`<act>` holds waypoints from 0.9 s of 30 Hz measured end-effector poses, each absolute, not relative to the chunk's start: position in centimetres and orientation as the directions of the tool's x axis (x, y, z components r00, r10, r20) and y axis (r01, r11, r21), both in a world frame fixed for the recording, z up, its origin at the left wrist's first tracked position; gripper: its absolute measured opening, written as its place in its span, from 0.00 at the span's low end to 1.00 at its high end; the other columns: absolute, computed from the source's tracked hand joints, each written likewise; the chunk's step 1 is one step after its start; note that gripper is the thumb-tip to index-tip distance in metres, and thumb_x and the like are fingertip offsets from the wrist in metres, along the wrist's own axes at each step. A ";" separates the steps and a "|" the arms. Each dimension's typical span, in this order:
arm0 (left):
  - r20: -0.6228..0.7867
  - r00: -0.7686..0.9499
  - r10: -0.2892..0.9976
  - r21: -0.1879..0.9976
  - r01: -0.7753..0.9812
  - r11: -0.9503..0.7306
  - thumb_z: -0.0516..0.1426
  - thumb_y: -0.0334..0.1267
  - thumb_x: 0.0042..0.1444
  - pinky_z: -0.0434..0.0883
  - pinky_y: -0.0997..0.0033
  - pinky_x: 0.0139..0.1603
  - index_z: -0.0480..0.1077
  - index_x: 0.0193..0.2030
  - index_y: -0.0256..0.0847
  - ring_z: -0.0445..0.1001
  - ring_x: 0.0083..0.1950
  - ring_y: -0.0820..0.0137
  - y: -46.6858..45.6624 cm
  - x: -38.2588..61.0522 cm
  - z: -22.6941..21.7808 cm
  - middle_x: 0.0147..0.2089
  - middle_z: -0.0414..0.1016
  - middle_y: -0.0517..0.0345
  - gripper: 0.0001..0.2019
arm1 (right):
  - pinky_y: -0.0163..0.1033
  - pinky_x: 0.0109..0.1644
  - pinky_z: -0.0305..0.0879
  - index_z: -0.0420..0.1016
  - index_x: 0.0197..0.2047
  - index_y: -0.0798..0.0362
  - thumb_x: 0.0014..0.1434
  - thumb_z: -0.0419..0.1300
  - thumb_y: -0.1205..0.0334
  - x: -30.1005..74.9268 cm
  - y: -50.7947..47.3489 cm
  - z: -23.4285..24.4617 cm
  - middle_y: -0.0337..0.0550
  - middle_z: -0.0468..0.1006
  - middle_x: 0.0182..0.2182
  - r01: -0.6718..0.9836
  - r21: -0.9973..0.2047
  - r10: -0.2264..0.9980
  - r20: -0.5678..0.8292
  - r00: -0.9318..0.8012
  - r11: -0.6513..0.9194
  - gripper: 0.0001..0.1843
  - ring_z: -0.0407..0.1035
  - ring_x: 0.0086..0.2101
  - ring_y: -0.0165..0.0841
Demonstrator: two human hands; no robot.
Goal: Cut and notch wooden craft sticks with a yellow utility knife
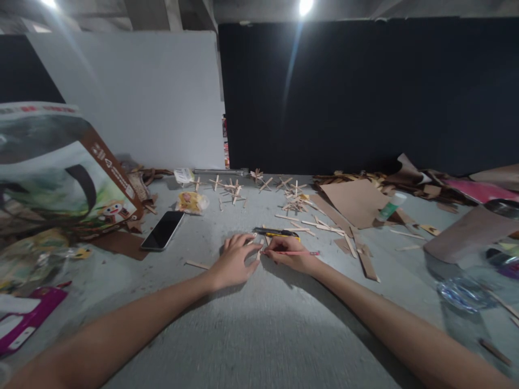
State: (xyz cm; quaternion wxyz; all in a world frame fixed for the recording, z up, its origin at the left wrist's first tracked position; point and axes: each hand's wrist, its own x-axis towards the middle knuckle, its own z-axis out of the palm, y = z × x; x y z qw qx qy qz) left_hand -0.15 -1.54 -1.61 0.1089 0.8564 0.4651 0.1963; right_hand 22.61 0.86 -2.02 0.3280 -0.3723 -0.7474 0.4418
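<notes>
My left hand [235, 260] lies on the grey table [259, 335], fingers pressed down on a small wooden stick [258, 252]. My right hand [290, 254] is closed around a pink pencil [302, 253], whose tip touches the stick right beside my left fingers. Just beyond both hands lies a yellow and black utility knife [279, 233].
Crossed wooden stick shapes [233, 189] and loose sticks [312, 222] are scattered farther back. A black phone [162, 229] lies at the left near a printed bag [60, 173]. Cardboard sheets [352, 201], a glue bottle [390, 207] and scraps sit to the right.
</notes>
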 end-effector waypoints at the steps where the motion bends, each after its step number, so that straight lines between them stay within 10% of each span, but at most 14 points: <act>1: 0.233 0.490 0.840 0.370 0.754 -0.543 0.61 0.38 0.65 0.62 0.44 0.70 0.76 0.62 0.50 0.64 0.71 0.51 -1.6 -0.1 -1.6 0.69 0.70 0.48 0.20 | 0.35 0.27 0.54 0.74 0.30 0.51 0.59 0.64 0.46 22.6 0.8 -2.0 0.37 0.71 0.21 0.266 -0.905 0.845 0.161 -0.510 0.333 0.17 0.60 0.23 0.29; 27: 0.213 0.486 0.848 0.382 0.757 -0.530 0.60 0.38 0.64 0.61 0.42 0.71 0.74 0.64 0.48 0.64 0.72 0.50 -1.5 -0.1 -1.4 0.69 0.70 0.46 0.21 | 0.35 0.26 0.56 0.75 0.30 0.52 0.59 0.65 0.46 22.6 0.9 -2.1 0.36 0.73 0.20 0.297 -0.894 0.863 0.163 -0.478 0.334 0.17 0.62 0.22 0.29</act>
